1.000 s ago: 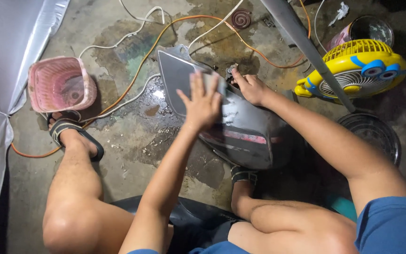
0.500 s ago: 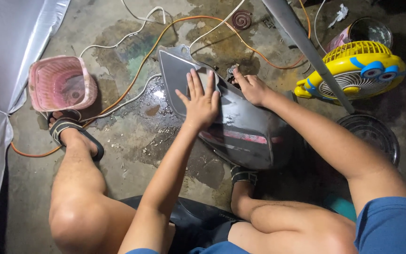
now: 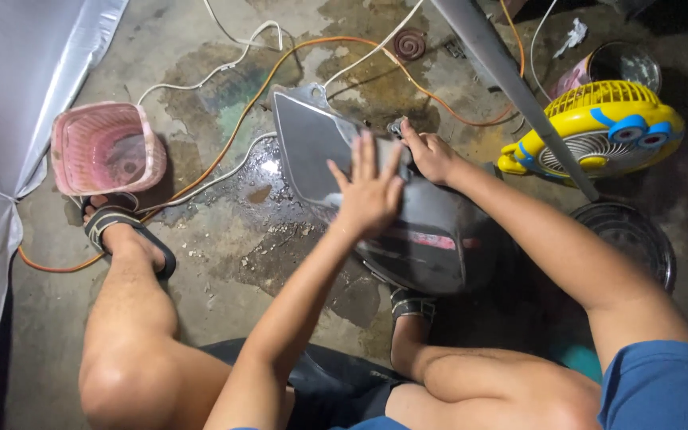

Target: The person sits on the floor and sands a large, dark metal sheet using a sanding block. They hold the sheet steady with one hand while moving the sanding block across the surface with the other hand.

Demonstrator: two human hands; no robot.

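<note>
A dark grey glossy motorcycle body panel (image 3: 431,239) lies on the wet concrete floor between my legs. My left hand (image 3: 368,187) rests flat on its upper face, fingers spread. My right hand (image 3: 431,155) grips the panel's far top edge near a small metal fitting (image 3: 396,126). The panel's pointed end (image 3: 300,119) reaches toward the cables. A red stripe runs along its lower side.
A pink plastic basket (image 3: 105,147) stands at left by my sandalled foot (image 3: 121,231). Orange and white cables (image 3: 224,151) cross the floor. A yellow fan (image 3: 599,127), a grey pole (image 3: 511,80), a round black pan (image 3: 627,239) and a silver sheet (image 3: 9,103) surround me.
My left hand has slid a little across the panel's face, staying flat. My right hand keeps its hold at the top edge.
</note>
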